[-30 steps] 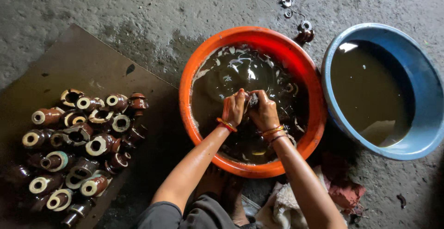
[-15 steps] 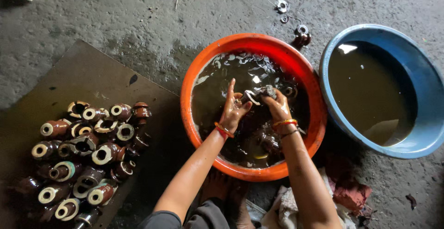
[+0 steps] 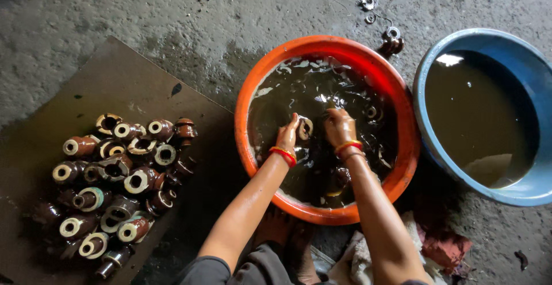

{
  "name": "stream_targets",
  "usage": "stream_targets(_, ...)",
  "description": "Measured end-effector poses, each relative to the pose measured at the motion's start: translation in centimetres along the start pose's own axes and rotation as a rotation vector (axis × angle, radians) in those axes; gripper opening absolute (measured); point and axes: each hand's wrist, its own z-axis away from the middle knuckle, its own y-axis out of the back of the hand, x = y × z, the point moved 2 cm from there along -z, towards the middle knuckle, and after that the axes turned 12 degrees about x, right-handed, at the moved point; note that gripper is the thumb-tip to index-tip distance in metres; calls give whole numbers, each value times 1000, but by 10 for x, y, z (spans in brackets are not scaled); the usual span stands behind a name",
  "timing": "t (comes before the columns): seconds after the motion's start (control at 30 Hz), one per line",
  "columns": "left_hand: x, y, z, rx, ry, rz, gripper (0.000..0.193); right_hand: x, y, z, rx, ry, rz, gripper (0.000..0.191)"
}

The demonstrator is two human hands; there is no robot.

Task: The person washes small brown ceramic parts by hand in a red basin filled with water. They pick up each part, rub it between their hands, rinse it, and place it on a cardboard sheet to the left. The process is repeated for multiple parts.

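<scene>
Head view | left hand [image 3: 289, 132] grip pinching brown ring-shaped ceramic piece [image 3: 305, 127] | right hand [image 3: 339, 127] grip unclear, in orange basin [image 3: 402, 118]

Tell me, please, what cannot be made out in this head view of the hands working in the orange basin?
- Right hand: fingertips dip under dark water, so its grip is unclear.
- Ring-shaped piece by the left hand: half submerged; held or merely touched, cannot tell.
- Orange basin bottom: murky water hides the pieces lying there.
- Blue basin: cut off by the right edge.
- Small metal parts on the floor: too small to identify.
</scene>
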Motion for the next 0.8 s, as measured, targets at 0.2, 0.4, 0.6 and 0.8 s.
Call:
stream_targets(0.2,-14,-12,-1,-215,48,114,42,-54,34,44,346,649,-137,40)
stream_targets(0.4,-21,-16,18,-411,-40,257,33,-97,24,59,448,448,127,24)
stream_targets(0.6,-30,-12,4,-380,-288,121,29,-70,6,21,482,-142,-274,36)
stream_targets(0.8,-25,-11,14,-512,-141,248,28,-28,-6,13,444,-12,-343,43)
